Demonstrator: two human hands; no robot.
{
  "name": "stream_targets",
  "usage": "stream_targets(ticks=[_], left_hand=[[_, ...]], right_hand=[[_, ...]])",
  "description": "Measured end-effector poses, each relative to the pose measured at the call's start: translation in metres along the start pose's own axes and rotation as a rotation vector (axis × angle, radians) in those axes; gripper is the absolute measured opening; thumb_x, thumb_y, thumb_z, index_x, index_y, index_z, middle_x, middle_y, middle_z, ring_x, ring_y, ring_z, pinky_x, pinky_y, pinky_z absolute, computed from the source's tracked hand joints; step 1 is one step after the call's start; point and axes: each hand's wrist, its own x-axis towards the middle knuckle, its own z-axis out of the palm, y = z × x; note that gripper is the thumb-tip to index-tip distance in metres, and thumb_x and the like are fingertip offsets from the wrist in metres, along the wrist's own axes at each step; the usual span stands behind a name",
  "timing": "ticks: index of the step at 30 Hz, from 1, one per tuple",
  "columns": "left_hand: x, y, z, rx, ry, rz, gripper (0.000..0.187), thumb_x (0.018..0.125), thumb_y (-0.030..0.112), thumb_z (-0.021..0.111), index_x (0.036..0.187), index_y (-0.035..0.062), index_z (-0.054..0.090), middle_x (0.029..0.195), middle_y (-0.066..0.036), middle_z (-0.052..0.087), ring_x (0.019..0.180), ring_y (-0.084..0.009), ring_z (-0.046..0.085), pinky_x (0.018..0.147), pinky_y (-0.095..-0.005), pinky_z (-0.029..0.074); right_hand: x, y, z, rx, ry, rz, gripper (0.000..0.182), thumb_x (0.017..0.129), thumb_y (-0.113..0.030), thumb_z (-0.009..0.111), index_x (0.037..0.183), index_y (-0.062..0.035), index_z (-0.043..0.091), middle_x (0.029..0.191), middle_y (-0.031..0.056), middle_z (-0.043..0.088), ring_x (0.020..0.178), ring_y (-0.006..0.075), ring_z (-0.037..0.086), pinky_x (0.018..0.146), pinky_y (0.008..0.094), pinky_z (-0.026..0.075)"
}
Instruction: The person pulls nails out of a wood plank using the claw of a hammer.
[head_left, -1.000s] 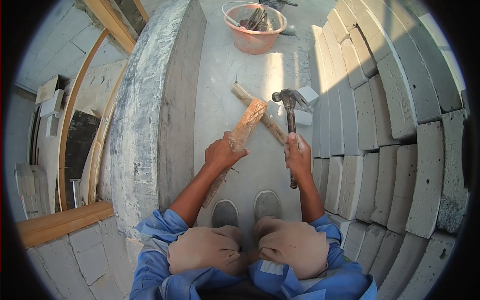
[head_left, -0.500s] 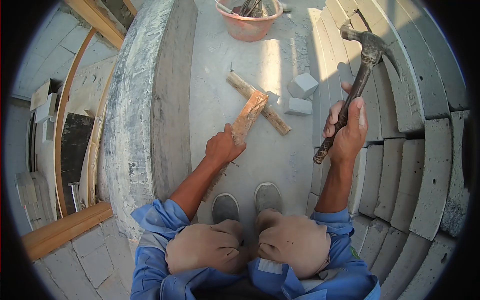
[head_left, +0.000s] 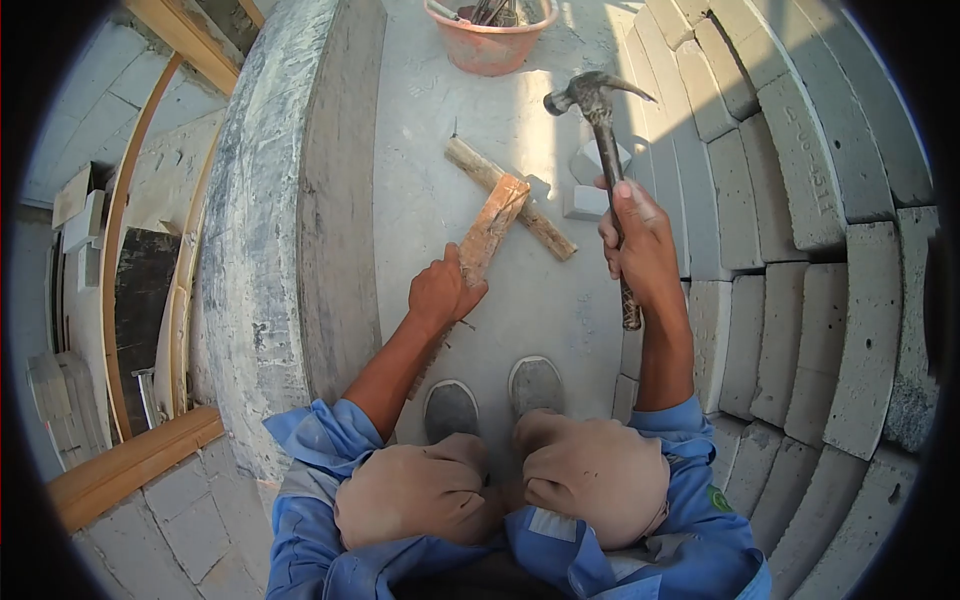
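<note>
My left hand (head_left: 442,290) is closed round a rough wooden piece (head_left: 490,230) with an orange-brown upper end. Its upper end lies across a second wooden stick (head_left: 540,228) on the grey floor. Thin nails stick out of the held wood just below my fingers. In my right hand (head_left: 640,235) is a claw hammer (head_left: 603,125), gripped by its dark handle, its head raised up and to the right of the wood. The hammer's striking face points left and its claw points right.
Two small grey blocks (head_left: 588,202) lie on the floor behind my right hand. A pink tub (head_left: 490,50) with tools stands at the top. Stacked grey blocks (head_left: 800,190) line the right side. A long thick slab (head_left: 270,230) runs along the left, with timber beams (head_left: 140,460) beyond.
My right hand and the hammer have moved left, closer to the wood, and the hammer has turned more upright. My left hand keeps its grip, nearly still.
</note>
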Motion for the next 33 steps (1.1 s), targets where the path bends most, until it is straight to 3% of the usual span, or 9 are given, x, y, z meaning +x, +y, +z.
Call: stream_targets(ticks=[3,6,11,14,22,25,27,29,33], left_hand=[[0.003,-0.003,0.002,-0.012,-0.018,-0.019,0.068,0.078,0.043,0.073,0.119,-0.0035,0.045,0.094,-0.029,0.068,0.089,-0.0443,0.068,0.08,-0.0504,0.055],[0.003,-0.001,0.0,-0.038,-0.025,-0.017,0.068,0.078,0.043,0.073,0.119,-0.0036,0.045,0.094,-0.029,0.068,0.089,-0.0445,0.069,0.08,-0.0502,0.055],[0.002,-0.004,0.007,-0.068,-0.008,-0.052,0.065,0.077,0.04,0.073,0.116,-0.0048,0.046,0.092,-0.029,0.068,0.088,-0.0444,0.069,0.079,-0.0498,0.056],[0.002,-0.006,0.001,-0.025,-0.044,-0.044,0.066,0.078,0.04,0.073,0.116,-0.0057,0.046,0.093,-0.029,0.069,0.088,-0.0445,0.069,0.08,-0.0495,0.056],[-0.001,0.004,-0.005,-0.034,-0.051,-0.067,0.066,0.079,0.041,0.072,0.116,-0.0059,0.045,0.095,-0.03,0.068,0.089,-0.0438,0.069,0.08,-0.0491,0.056],[0.0,0.003,-0.004,-0.031,-0.076,-0.071,0.074,0.079,0.043,0.072,0.123,-0.0089,0.042,0.096,-0.03,0.068,0.09,-0.044,0.069,0.079,-0.0495,0.056],[-0.004,0.001,-0.002,-0.011,-0.058,-0.039,0.077,0.079,0.043,0.072,0.126,-0.0099,0.041,0.096,-0.03,0.068,0.089,-0.0439,0.069,0.079,-0.0495,0.056],[-0.009,-0.004,0.002,0.013,-0.082,-0.069,0.08,0.079,0.043,0.072,0.129,-0.0103,0.04,0.094,-0.029,0.068,0.088,-0.0439,0.069,0.077,-0.0498,0.056],[-0.007,0.005,-0.009,-0.012,-0.078,-0.065,0.079,0.078,0.042,0.073,0.13,-0.0089,0.041,0.094,-0.029,0.068,0.089,-0.0433,0.069,0.078,-0.0493,0.056]], right_hand=[[0.0,-0.043,-0.013,0.197,0.217,-0.348,0.05,0.107,-0.047,0.039,0.123,-0.0022,0.057,0.062,-0.003,0.043,0.046,0.0046,0.039,0.041,0.0211,0.033],[0.008,-0.033,-0.007,0.261,0.347,-0.434,0.05,0.108,-0.047,0.037,0.122,-0.0028,0.056,0.062,-0.0025,0.043,0.045,0.0046,0.038,0.041,0.0205,0.032],[0.015,0.098,0.026,-0.189,-0.202,0.369,0.049,0.105,-0.046,0.043,0.118,-0.0018,0.059,0.062,-0.0002,0.046,0.047,0.0101,0.043,0.041,0.0297,0.038],[0.001,0.079,0.015,-0.216,-0.128,0.358,0.047,0.105,-0.045,0.045,0.118,-0.0019,0.059,0.061,-0.0005,0.045,0.047,0.0101,0.043,0.041,0.0291,0.038],[0.007,-0.024,0.001,0.212,0.375,-0.481,0.052,0.107,-0.049,0.039,0.119,-0.0013,0.055,0.06,-0.0034,0.039,0.044,0.0038,0.037,0.04,0.0208,0.032],[0.012,0.039,0.017,-0.15,0.254,-0.298,0.051,0.107,-0.047,0.038,0.11,-0.0006,0.057,0.065,0.0004,0.046,0.052,0.0087,0.047,0.045,0.0259,0.04],[0.023,0.095,0.034,-0.78,-0.013,-0.231,0.051,0.106,-0.047,0.04,0.109,0.001,0.057,0.067,0.0037,0.049,0.06,0.0144,0.051,0.058,0.0308,0.046],[0.01,0.082,0.031,-0.304,-0.229,0.463,0.052,0.105,-0.046,0.042,0.114,0.0032,0.057,0.068,0.0064,0.05,0.065,0.0185,0.052,0.07,0.0341,0.047],[0.01,0.059,0.008,-0.259,-0.002,0.006,0.048,0.107,-0.042,0.041,0.114,0.0013,0.061,0.066,0.0012,0.046,0.057,0.0115,0.046,0.054,0.0268,0.039]])
